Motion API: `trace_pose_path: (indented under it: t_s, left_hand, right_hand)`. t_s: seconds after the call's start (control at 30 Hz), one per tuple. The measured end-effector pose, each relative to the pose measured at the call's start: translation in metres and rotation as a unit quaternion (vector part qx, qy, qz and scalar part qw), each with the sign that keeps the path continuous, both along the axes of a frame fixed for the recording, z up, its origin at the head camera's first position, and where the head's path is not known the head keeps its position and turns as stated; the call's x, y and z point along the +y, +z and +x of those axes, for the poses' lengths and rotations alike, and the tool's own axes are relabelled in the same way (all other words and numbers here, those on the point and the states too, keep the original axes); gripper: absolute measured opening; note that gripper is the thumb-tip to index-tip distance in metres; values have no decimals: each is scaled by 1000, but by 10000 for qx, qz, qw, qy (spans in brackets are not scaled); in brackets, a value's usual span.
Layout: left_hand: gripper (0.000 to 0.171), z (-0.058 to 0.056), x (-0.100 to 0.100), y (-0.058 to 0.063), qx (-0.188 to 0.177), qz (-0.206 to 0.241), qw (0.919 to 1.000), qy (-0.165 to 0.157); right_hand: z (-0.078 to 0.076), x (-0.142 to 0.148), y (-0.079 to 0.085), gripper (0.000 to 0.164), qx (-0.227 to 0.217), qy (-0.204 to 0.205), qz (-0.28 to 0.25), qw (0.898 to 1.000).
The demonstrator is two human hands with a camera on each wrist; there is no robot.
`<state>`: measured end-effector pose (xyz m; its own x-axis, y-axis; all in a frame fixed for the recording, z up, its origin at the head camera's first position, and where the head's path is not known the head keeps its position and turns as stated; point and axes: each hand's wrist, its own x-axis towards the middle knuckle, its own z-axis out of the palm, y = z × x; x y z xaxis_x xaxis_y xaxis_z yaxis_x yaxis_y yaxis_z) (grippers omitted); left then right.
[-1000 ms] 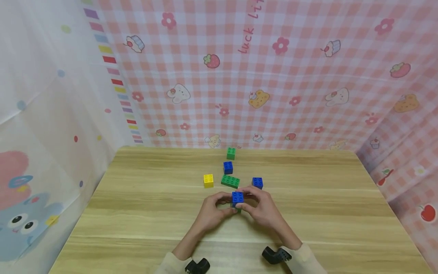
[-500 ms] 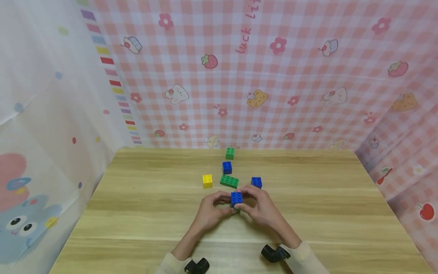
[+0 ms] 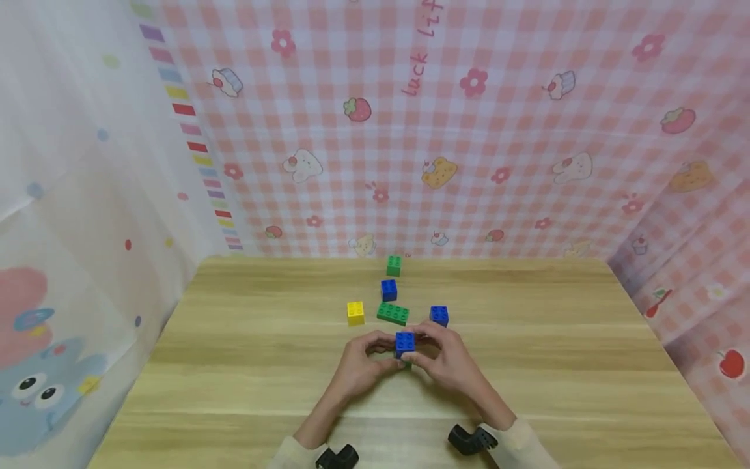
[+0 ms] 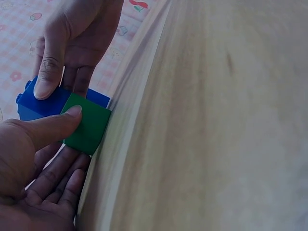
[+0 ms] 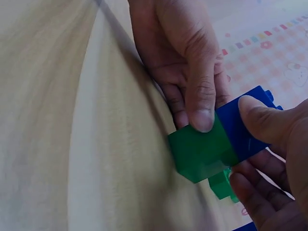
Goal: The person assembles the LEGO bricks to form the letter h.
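A blue toy building brick (image 3: 405,344) sits on a green building brick (image 4: 87,124), the two joined or pressed together. My left hand (image 3: 364,366) pinches the green brick, its thumb flat against one side in both wrist views. From the other side my right hand (image 3: 448,358) grips the blue brick between thumb and fingers, the studs facing up in the head view. Most of the green brick is hidden under the blue one and behind the thumbs in the head view.
Beyond the hands on the wooden table (image 3: 246,365) lie a long green brick (image 3: 392,313), a yellow brick (image 3: 355,313), a blue brick (image 3: 389,290), a small green brick (image 3: 394,266) and another blue brick (image 3: 439,315) close to the right fingers. A checked cloth (image 3: 328,130) hangs behind.
Both hands keep their hold on the two stacked bricks with hardly any movement. The head view has shifted slightly.
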<state>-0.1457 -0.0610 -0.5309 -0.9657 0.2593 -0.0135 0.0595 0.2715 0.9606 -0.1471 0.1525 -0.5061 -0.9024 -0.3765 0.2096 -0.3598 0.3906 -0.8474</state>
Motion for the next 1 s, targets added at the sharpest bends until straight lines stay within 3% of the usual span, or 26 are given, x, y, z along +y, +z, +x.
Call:
trace_pose_path:
  t_s: [0.4,0.7,1.0]
  left_hand:
    - [33,0,-2,1,122,-67,9999,-101]
    - [33,0,-2,4,175,-65,9997,-150]
    - [35,-1,-1,7,148,-150,9997,-128]
  right_hand:
    - [4,-1,-2,41,-510,-225,-106,9984]
    - [6,3,-2,48,-184,-256,153,9994]
    - [3,11,4,55,332,-367,84,9987]
